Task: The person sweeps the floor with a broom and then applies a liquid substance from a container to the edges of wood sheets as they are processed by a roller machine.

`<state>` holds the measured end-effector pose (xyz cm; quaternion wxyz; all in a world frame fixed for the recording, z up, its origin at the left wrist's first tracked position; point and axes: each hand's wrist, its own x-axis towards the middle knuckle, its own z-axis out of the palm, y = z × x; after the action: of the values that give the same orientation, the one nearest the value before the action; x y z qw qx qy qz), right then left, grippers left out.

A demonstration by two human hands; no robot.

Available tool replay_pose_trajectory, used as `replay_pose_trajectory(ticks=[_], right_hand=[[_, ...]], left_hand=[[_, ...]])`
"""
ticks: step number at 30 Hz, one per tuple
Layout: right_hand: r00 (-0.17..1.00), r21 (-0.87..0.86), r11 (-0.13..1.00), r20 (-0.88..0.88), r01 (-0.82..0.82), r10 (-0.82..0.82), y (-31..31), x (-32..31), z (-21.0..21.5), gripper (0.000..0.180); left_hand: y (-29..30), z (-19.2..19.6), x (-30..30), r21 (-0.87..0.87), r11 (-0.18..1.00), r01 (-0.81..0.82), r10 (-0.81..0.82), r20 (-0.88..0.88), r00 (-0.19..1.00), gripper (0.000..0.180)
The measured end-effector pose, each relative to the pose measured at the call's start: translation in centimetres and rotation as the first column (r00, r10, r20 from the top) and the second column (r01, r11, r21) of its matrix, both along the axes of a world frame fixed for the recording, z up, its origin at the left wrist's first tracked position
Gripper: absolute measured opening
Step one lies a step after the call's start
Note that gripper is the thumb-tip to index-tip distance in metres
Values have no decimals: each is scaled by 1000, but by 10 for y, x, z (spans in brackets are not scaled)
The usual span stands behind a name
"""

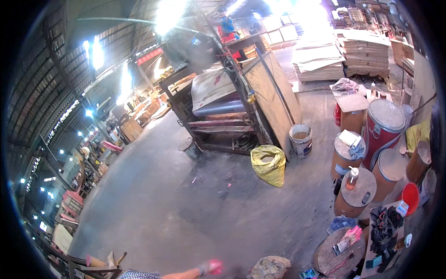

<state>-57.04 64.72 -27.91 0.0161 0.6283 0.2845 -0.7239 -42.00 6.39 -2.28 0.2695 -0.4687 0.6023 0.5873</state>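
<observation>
Over the grey concrete floor [153,209] of a cluttered workshop, my left hand [213,267], pink and blurred at the fingers, extends rightward from a checked sleeve [139,275] at the lower edge. I cannot tell whether its fingers are spread or curled, or whether they grip anything; my right hand is out of view. Nearest is a lumpy grey-brown bundle [269,268], lying to the right of my hand and apart from it. To the bundle's right, a round drum [321,255] carries a pink-fingered glove [348,239]; farther ahead, a yellow sack [268,171] sits open-mouthed beside a roller machine [220,124]. Handling the bundle well, I judge, calls for lowering my gaze until both hands show, closing the gap slowly and taking firm folds from either side instead of pinching one edge. Its surface looks creased and uneven, so whatever is inside could shift; a low, level hold, kept clear of the drum, seems the steadier choice.
</observation>
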Motion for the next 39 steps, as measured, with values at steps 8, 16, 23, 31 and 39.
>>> replay_pose_trajectory(ticks=[8, 16, 23, 31, 39], right_hand=[[993, 8, 1000, 116, 9, -10, -116, 90, 72, 31], [963, -9, 991, 236, -130, 129, -242, 123, 134, 37], [904, 24, 914, 160, -405, 396, -309, 50, 192, 51], [838, 96, 836, 147, -541, 526, -350, -135, 182, 47], [527, 239, 521, -41, -820, 849, -466, -386, 221, 42]], left_hand=[[-103, -48, -14, 177, 984, -31, 60, -163, 985, 29], [-282, -36, 44, 35, 954, -298, 295, 77, 952, 37], [-343, -63, 76, -38, 781, -623, 624, 82, 777, 41], [-326, -93, 66, 123, 634, -763, 756, 106, 646, 40], [-293, -46, -20, 78, 476, -876, 874, 73, 481, 34]])
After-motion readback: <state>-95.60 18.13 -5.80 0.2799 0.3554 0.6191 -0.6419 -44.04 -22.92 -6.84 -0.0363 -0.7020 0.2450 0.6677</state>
